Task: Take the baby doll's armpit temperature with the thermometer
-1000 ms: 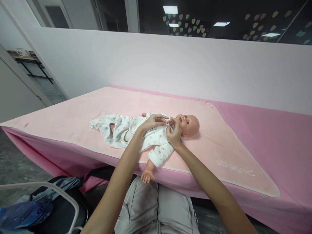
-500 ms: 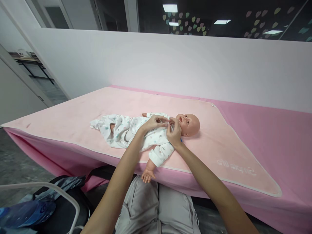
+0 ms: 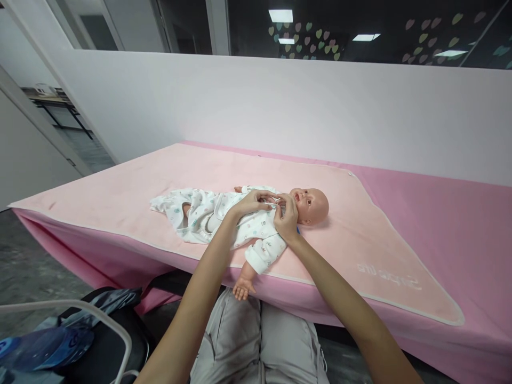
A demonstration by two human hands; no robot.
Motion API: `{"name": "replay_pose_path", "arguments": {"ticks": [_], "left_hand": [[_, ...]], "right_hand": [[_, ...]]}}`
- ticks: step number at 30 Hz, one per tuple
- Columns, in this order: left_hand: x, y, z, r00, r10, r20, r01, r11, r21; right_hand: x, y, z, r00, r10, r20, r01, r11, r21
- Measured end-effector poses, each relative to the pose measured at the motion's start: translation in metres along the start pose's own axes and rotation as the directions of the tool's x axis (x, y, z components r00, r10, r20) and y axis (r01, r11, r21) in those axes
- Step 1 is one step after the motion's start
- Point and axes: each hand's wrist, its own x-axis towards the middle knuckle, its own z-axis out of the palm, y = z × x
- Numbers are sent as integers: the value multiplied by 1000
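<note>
A baby doll [image 3: 316, 207] lies on its back across a pale pink mat, head to the right. It wears a white printed romper [image 3: 256, 228], whose leg part lies loose around the doll's legs at the left. At the doll's upper chest, just below its chin, my left hand [image 3: 256, 201] and my right hand [image 3: 287, 216] meet, fingers pinched together on the romper's neckline. Any fastener between the fingertips is too small to make out. One doll arm [image 3: 245, 280] hangs over the near edge of the mat, toward my knees.
The pale pink mat [image 3: 384, 250] covers a table draped in a darker pink cloth [image 3: 452, 213]. Behind it rises a white partition [image 3: 280, 106]. At lower left, a chair [image 3: 124, 336] holds a plastic water bottle [image 3: 48, 346].
The view has shifted slightly. Both hands stay at the doll's neckline, with only small finger movements.
</note>
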Motion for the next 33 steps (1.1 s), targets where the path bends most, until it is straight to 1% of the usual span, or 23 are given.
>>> {"name": "replay_pose_path", "arguments": {"ticks": [2, 7, 13, 18, 22, 24, 27, 33], "left_hand": [[0, 0, -1, 1000, -7, 8, 8, 1000, -30], [-1, 0, 0, 999, -28, -15, 27, 994, -104], [0, 0, 2, 998, -43, -36, 37, 990, -136], [-1, 2, 3, 998, -6, -67, -1, 995, -103], [-2, 5, 5, 994, -28, -104, 22, 998, -56], [-2, 6, 5, 994, -40, -97, 36, 999, -37], [-1, 5, 5, 997, -29, -77, 27, 999, -31], [1, -2, 3, 998, -7, -60, 4, 999, -51]], "right_hand": [[0, 0, 0, 1000, -5, 0, 5, 1000, -7], [0, 0, 0, 999, -50, -5, 50, 998, -32], [1, -2, -1, 998, -57, -3, 57, 998, -16], [2, -2, -2, 998, -59, 16, 59, 998, -2], [0, -1, -1, 998, -58, 20, 58, 998, -12], [0, -2, -1, 997, -69, 31, 70, 997, -30], [0, -3, -2, 994, -92, 51, 96, 993, -69], [2, -4, -3, 987, -78, 142, 91, 992, -90]]}}
